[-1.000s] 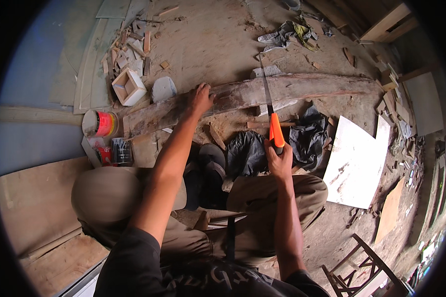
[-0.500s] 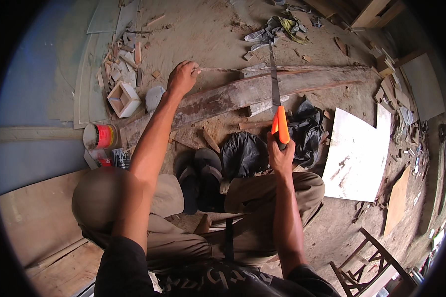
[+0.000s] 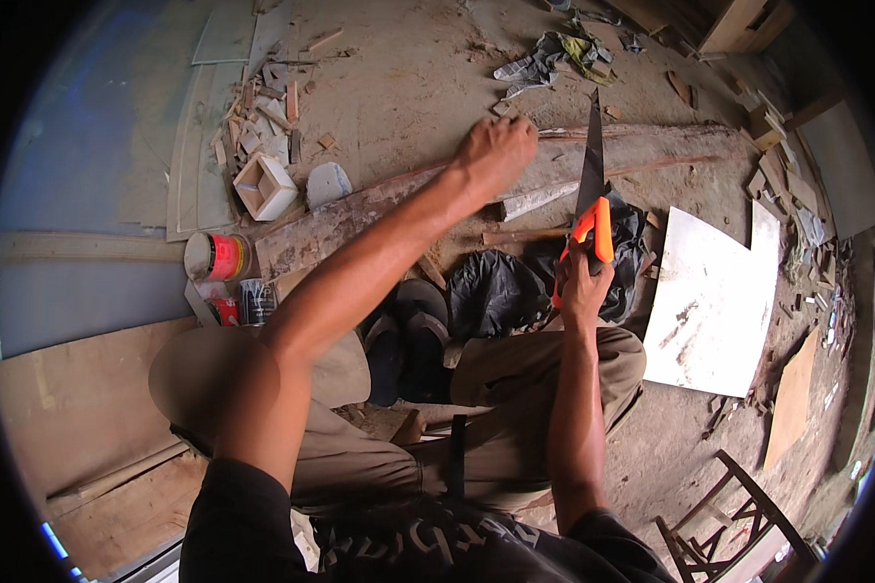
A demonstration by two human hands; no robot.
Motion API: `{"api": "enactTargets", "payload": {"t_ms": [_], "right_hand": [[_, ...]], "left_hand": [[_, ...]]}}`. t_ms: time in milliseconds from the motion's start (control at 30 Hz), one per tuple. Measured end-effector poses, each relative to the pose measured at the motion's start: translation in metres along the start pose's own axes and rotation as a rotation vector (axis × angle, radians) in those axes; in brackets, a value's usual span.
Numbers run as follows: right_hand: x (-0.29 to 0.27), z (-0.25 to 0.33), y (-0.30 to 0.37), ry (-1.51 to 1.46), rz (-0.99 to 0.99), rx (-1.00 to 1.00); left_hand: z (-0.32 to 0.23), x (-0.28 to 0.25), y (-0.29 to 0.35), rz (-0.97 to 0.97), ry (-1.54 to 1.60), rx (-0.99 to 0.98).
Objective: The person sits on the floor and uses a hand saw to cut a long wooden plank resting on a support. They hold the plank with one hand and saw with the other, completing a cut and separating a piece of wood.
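Note:
My right hand [image 3: 585, 284] grips a handsaw [image 3: 593, 231] by its orange and black handle. The blade points away from me, to the right of my left hand. My left hand [image 3: 496, 155] is closed, knuckles up, over a long weathered wooden plank [image 3: 389, 199] on the ground. Whatever its fingers hold is hidden. To the right of those fingers, a thin reddish strip [image 3: 576, 130] runs along the plank's far edge. A pale block [image 3: 540, 200] lies at the plank's near side.
Black plastic sheeting [image 3: 496, 291] lies near my feet, with a white panel [image 3: 710, 301] to the right. Paint cans [image 3: 226, 257], a small wooden box [image 3: 265, 188] and wood offcuts [image 3: 262, 126] are at left. Crumpled cloth [image 3: 544, 60] lies beyond the plank; a wooden frame [image 3: 734, 525] stands lower right.
My left hand has moved right along the plank, from the thin strip's left end toward the saw. The saw has shifted right and tilted slightly, still in my right hand.

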State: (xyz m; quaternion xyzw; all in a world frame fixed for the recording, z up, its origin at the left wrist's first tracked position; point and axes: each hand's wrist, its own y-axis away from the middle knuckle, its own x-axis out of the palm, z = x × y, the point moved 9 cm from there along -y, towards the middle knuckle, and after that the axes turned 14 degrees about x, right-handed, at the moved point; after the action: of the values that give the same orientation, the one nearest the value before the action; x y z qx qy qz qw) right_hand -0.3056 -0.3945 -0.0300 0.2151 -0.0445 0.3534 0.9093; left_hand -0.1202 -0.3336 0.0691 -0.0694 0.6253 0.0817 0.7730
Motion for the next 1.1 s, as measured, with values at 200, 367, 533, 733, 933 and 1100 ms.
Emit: {"api": "enactTargets", "payload": {"t_ms": [200,367,533,733,933,1100], "right_hand": [[-0.010,0.000,0.000,0.005,-0.019,0.028],[-0.003,0.000,0.003,-0.074,0.011,0.028],[0.004,-0.006,0.004,0.046,0.032,0.043],[0.014,-0.022,0.001,0.348,0.087,0.044],[0.039,-0.012,0.010,0.552,0.140,-0.060],[0.035,-0.015,0.012,0.648,0.117,-0.038]], "left_hand": [[-0.037,0.062,0.075,-0.350,0.419,-0.395],[-0.014,0.121,0.176,-0.500,0.570,-0.707],[-0.023,0.123,0.176,-0.582,0.641,-0.579],[-0.037,0.139,0.184,-0.585,0.719,-0.666],[-0.046,0.149,0.200,-0.639,0.683,-0.705],[-0.029,0.147,0.227,-0.404,0.429,-0.799]]}}
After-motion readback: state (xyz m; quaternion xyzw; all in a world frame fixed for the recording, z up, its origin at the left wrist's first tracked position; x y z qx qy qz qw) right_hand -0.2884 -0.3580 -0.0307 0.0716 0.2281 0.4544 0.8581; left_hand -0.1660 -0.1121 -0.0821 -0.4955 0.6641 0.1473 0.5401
